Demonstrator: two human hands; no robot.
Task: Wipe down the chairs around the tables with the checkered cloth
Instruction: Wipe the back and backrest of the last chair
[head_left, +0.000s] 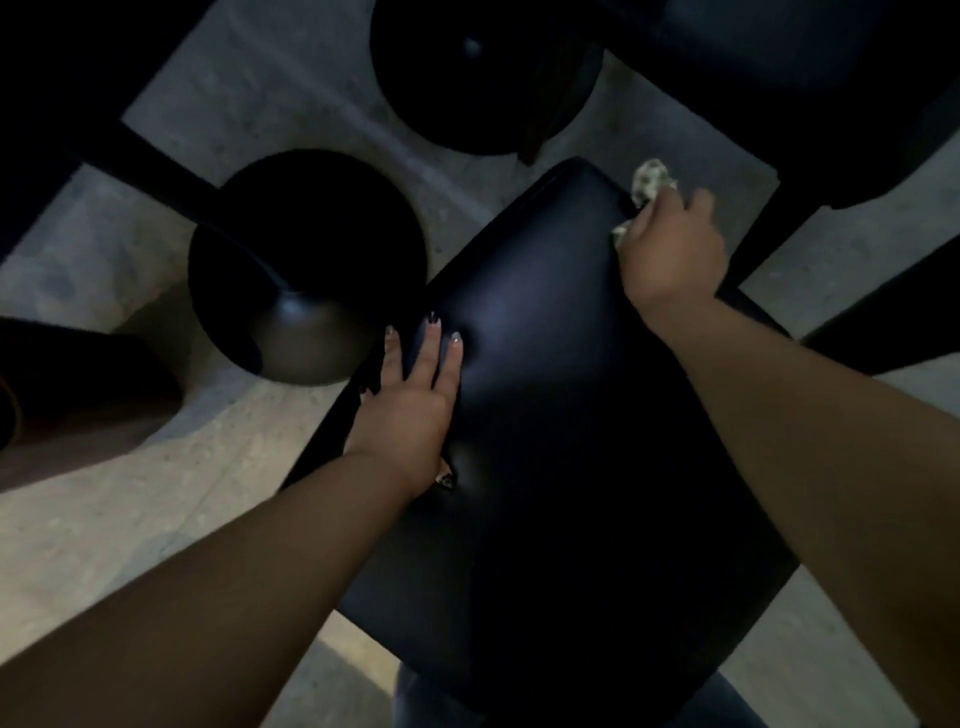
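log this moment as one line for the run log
stage: wiping chair | right hand: holds checkered cloth at far corner of black chair seat | left hand: flat on seat's left edge

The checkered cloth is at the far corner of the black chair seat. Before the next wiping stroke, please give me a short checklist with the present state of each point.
1. Checkered cloth is held in the right hand: ok, the fingers are curled round it.
2. Cloth touches the black chair seat: cannot tell, it sits at the far right corner, partly hidden by the hand.
3. Left hand steadies the chair: ok, it lies on the seat's left edge with the fingers straight.
4. Seat surface is free of objects: ok.
5. Seat is already clean: cannot tell, the picture is too dark.
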